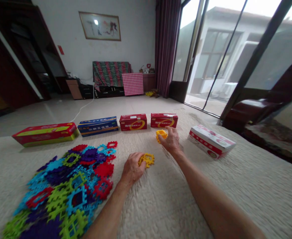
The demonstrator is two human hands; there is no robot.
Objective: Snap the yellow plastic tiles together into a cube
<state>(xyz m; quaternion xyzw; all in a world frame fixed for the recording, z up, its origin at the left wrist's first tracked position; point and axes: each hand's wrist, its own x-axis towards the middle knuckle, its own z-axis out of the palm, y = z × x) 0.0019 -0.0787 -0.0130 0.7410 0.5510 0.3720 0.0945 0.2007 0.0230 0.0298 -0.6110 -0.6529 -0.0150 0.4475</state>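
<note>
Down at the bottom edge both bare forearms are coming in, cut off by the frame, and they're stretching out over a cream quilted bed cover (160, 205) that's offering plenty of open room on the right side, all the way to where its edge is dropping off toward the dark wooden furniture (257, 106). On the left, a heap of plastic puzzle tiles (71, 186) is spreading out in blue, green, purple and red, overlapping so thickly that I can't count them, and the nearest ones are blurring and running off the lower edge. Moving up, the left hand (132, 169) is curling its fingers onto a yellow tile (147, 160), which is lying flat on the cover just right of the heap, partly hidden under the fingertips. A little further on, the right hand (171, 141) is closing around a second yellow piece (161, 134), thumb and fingers pinching it, part of it hidden behind the hand; the two hands are sitting near each other but apart. Beyond them, five boxes are lining the far edge of the cover: a long red and green box (45, 133), a blue box (98, 126), two red boxes (133, 122) side by side, and a white and red box (211, 141) lying at an angle off to the right, its print too small to read
</note>
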